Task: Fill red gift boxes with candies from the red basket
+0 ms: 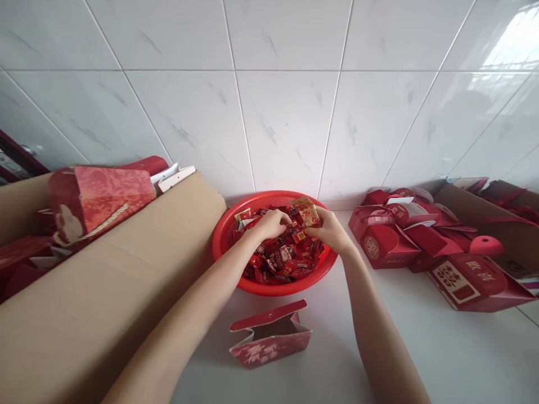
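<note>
A red plastic basket [278,289] holds many small wrapped candies [286,254], mostly in red wrappers. My right hand [331,231] is closed on a gold packet with red print [306,211], held tilted above the basket's right side. Over the candies, at the back middle of the basket, my left hand [272,224] has its fingers bent and drawn together. What it may be gripping is hidden. In front of the basket stands a small red paper box [272,349] with its top open and its inside showing.
On the left, a large cardboard box [126,264] holds red gift bags [113,193]. Closed red gift boxes [385,244] are piled to the right, beside another cardboard box [475,219]. A white tiled wall [286,123] rises behind the white tabletop [337,348].
</note>
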Motion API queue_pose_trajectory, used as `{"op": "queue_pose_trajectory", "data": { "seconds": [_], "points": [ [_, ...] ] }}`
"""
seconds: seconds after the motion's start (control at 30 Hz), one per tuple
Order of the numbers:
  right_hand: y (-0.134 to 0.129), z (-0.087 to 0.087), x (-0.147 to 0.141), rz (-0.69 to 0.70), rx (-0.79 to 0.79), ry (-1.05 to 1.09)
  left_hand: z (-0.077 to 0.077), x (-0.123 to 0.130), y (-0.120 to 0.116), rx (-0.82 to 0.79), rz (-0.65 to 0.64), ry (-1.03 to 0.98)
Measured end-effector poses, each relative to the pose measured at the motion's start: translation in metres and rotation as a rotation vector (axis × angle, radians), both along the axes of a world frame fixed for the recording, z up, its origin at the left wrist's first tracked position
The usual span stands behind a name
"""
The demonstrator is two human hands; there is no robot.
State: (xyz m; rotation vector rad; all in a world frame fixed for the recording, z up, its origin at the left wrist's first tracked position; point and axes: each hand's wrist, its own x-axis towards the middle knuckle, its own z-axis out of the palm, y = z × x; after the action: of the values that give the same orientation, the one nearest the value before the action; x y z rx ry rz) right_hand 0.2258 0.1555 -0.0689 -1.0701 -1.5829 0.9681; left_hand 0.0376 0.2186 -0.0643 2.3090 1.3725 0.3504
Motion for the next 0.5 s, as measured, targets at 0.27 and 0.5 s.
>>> {"op": "queue_pose_trajectory", "data": {
  "seconds": [0.27, 0.5],
  "points": [
    [-0.0005, -0.0012, -0.0006, -0.036, -0.007, -0.142, -0.0066, 0.0062, -0.0011, 0.036, -0.088, 0.327],
    [-0.0010, 0.0000, -0.0010, -0.006, 0.001, -0.204, -0.0073, 0.0094, -0.0035, 0.042, -0.069, 0.363]
  ]
}}
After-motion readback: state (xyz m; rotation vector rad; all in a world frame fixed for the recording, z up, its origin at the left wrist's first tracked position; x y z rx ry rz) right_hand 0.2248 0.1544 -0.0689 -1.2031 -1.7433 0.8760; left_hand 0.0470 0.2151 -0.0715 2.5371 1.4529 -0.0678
